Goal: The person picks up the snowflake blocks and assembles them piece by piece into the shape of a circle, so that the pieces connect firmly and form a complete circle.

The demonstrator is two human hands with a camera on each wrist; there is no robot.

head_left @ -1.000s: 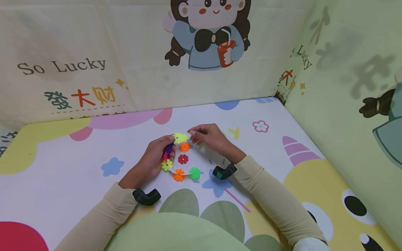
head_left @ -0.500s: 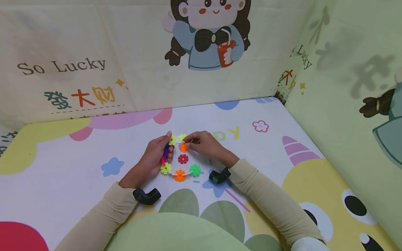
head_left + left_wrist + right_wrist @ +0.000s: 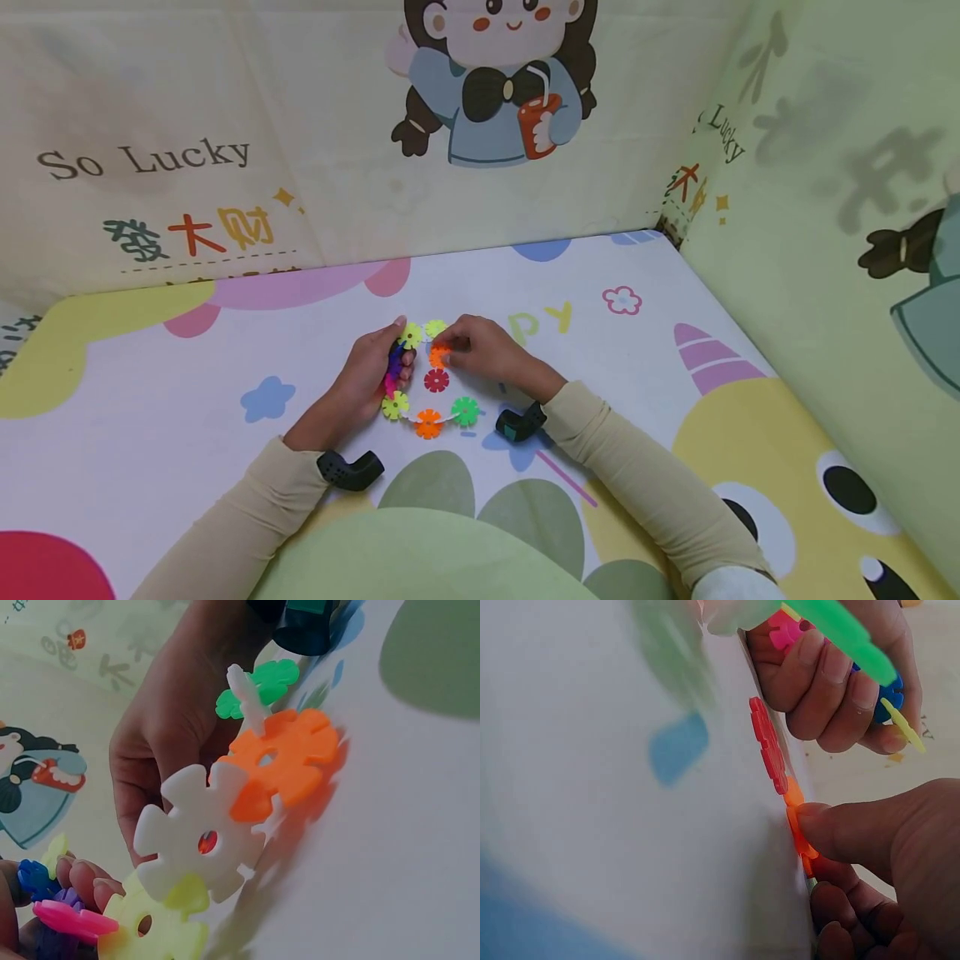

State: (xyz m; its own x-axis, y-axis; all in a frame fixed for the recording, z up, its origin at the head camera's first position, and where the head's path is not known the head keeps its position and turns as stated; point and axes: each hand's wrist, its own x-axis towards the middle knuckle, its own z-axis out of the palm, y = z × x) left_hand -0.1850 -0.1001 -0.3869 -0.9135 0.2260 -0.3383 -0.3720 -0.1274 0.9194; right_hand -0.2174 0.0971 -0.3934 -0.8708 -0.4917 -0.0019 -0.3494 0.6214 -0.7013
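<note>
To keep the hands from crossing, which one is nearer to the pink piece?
Left. The left hand grips the strand that includes the pink piece, right at it; the right hand is farther off, pinching an orange piece.

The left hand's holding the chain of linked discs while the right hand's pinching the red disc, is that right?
Not quite: the right hand is pinching the orange disc beside the red disc, as the right wrist view shows. The left hand is holding the chain of linked discs.
</note>
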